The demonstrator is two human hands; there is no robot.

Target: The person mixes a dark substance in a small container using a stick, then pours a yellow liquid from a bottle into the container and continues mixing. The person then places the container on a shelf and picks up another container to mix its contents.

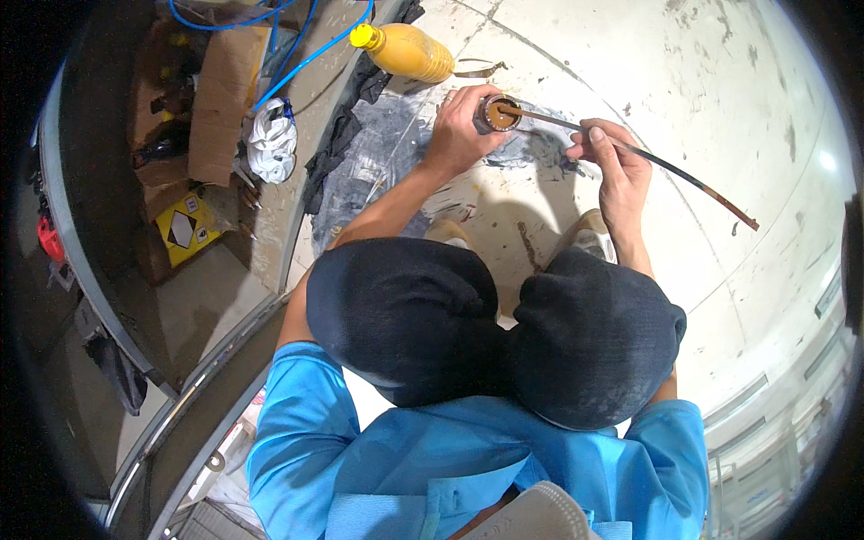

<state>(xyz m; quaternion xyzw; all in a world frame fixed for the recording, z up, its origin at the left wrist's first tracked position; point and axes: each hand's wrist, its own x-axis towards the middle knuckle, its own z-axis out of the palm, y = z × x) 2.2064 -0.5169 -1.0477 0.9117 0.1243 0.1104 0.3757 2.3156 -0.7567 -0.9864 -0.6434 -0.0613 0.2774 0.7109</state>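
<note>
My left hand (462,126) is wrapped around a small round jar (487,115) of brown liquid, its mouth facing up. Between the fingertips of my right hand (614,160) is a long thin stick (679,173), dark along its middle and brown at its outer end. The stick's other end reaches over the rim into the brown liquid. How deep it goes is hidden. Beyond my left hand, a plastic bottle (407,52) of yellow-orange liquid with a yellow cap lies on its side on the floor.
To the left, a shelf holds an open cardboard box (225,103), a crumpled white plastic bag (272,141) and a yellow labelled packet (187,228). A blue hose (315,56) runs above them. Dark stained sheeting (364,171) lies on the pale floor (720,108). My knees are bent close below my hands.
</note>
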